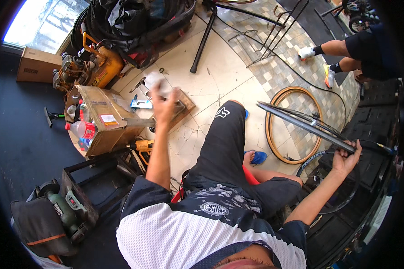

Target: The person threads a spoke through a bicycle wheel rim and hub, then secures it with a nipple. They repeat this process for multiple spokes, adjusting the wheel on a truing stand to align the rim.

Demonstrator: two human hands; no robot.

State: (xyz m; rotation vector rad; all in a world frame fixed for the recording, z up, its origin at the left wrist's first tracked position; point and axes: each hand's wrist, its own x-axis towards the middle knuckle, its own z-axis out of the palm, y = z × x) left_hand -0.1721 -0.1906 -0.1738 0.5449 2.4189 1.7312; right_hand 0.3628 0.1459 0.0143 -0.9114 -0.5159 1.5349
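My right hand (348, 159) is closed around the near end of a dark bicycle wheel rim (300, 127), seen almost edge-on and slanting up to the left. Raised over the floor on the other side is my left hand (165, 107), its fingers smeared by motion. A whitish blur (156, 81) shows at its fingertips; I cannot make out what it is or whether the hand holds it. Below that hand lies a brown wood-edged tray or board (184, 107). A tan-walled bicycle tire (268, 130) rests on the tiles behind the rim.
To the left stand a cardboard box (116, 110) with bottles, an orange compressor (107, 67), a yellow power tool (144, 145) and a green bench grinder (63, 208). Black stand legs (204, 45) reach the floor ahead. Another person's legs (336, 49) are at far right.
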